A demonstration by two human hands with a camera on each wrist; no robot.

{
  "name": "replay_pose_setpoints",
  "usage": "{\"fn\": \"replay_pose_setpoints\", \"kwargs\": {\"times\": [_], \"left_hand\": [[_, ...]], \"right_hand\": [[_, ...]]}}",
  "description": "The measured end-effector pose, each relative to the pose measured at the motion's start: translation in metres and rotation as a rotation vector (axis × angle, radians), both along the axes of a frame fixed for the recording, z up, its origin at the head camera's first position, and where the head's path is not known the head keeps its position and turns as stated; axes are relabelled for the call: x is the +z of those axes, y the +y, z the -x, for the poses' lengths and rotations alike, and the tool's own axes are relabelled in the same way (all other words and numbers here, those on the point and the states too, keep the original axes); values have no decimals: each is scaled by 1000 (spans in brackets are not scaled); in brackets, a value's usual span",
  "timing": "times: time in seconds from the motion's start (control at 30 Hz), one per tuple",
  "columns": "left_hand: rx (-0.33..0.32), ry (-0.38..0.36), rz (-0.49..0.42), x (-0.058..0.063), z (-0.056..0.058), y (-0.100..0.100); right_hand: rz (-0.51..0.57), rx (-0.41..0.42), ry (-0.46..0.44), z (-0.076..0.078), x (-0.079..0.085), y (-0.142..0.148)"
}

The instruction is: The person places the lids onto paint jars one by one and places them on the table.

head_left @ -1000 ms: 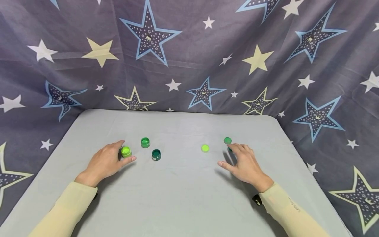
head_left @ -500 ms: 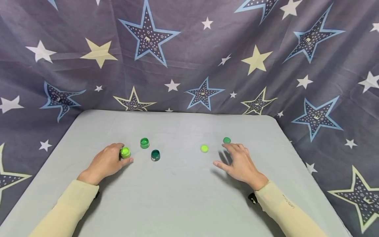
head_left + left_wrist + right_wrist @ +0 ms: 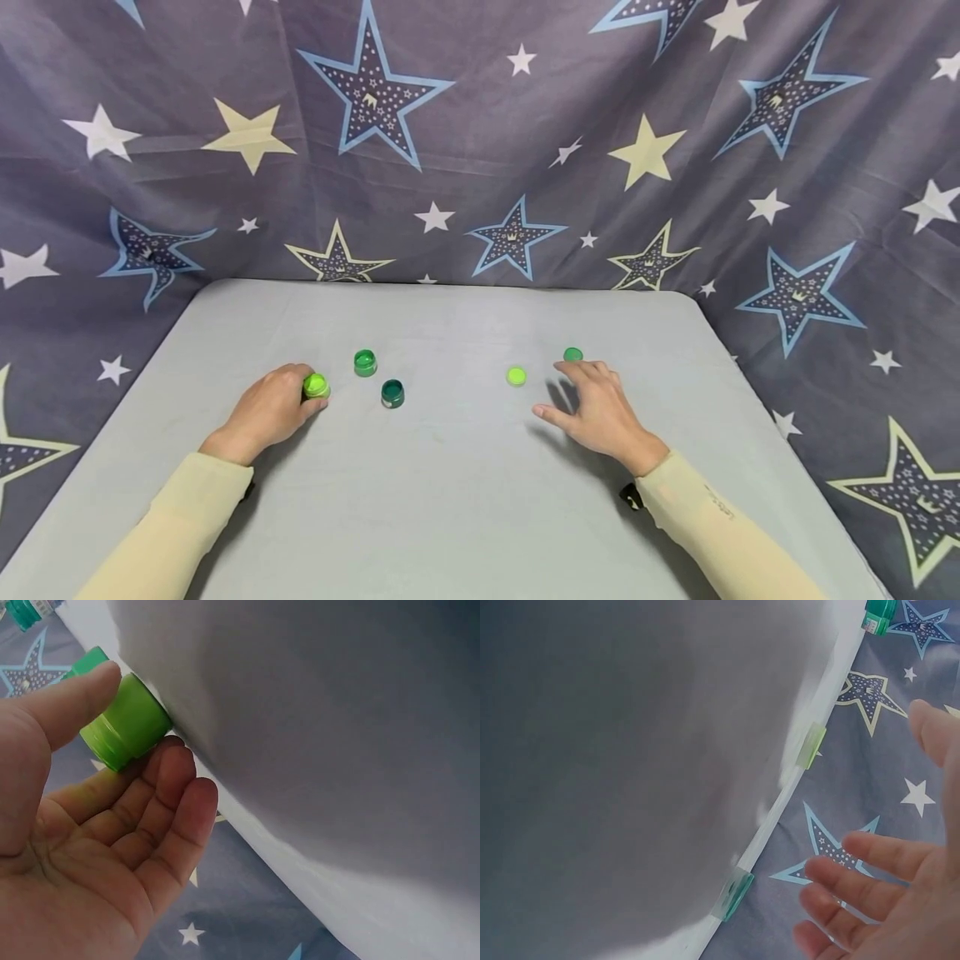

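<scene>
In the head view, my left hand (image 3: 262, 412) holds a small lime-green paint jar (image 3: 316, 386) at the table's left, thumb on the near side and fingers on the far side. The left wrist view shows the jar (image 3: 131, 724) between thumb and curled fingers. A mid-green jar (image 3: 365, 362) and a dark green jar (image 3: 392, 393) stand uncapped to its right. My right hand (image 3: 600, 412) hovers with spread fingers over the table's right side, holding nothing. A green lid (image 3: 573, 354) lies just beyond its fingertips, and a lime lid (image 3: 516, 376) lies to its left.
The jars and lids rest on a light grey table (image 3: 450, 500). A dark curtain with printed stars (image 3: 480, 150) hangs behind the table and along its sides. In the right wrist view, a dark green lid (image 3: 735, 895) lies on the table.
My left thumb and fingers have closed in from around the lime-green jar onto it. My right hand has drifted slightly left, remaining above the table.
</scene>
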State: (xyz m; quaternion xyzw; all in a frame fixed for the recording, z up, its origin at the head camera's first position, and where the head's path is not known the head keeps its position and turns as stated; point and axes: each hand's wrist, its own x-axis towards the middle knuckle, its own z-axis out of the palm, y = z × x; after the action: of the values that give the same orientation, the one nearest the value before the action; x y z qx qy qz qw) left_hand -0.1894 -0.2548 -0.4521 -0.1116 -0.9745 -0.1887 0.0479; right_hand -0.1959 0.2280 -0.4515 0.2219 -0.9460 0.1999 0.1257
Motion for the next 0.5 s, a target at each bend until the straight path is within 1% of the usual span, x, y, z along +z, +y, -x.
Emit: {"fn": "replay_pose_setpoints", "kwargs": {"times": [0.2,0.5], "left_hand": [[9,4,3,0,-1,-1],[1,26,-14,6,-11,1]], "right_hand": [[-24,-3,-10,3,1,-5],[-26,19,12,5,7,-14]]}}
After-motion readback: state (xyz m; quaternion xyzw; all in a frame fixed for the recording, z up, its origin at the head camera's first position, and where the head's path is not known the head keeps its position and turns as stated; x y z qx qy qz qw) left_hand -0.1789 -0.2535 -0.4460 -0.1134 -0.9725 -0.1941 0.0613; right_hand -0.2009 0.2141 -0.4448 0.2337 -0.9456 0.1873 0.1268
